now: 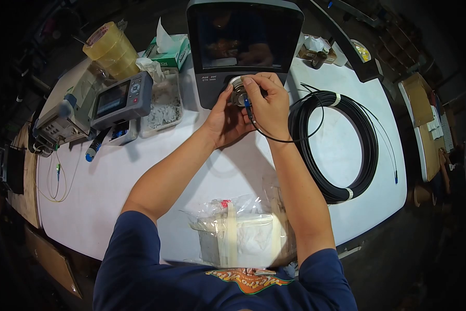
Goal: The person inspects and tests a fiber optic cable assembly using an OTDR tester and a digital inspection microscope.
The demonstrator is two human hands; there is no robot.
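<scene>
Both my hands are at the round metal fitting (pixel 238 92) on the front of a dark machine with a screen (pixel 238 39). My left hand (pixel 228 116) is closed about the fitting's left and lower side, thumb on its edge. My right hand (pixel 266 98) grips the upper right rim with thumb and fingertips; some fingers are hidden behind. A blue fiber optic connector (pixel 247 103) sits at the fitting, beside my right thumb. From it a black cable (pixel 274 139) loops under my right wrist to the large black cable coil (pixel 369 150) on the right.
Left of the machine are a handheld tester (pixel 121 98), a bin of white bits (pixel 163 111), yellow tape rolls (pixel 111 49) and a tissue box (pixel 178 51). A plastic-wrapped package (pixel 241 236) lies near my body. A loose cable end (pixel 396 179) lies at right.
</scene>
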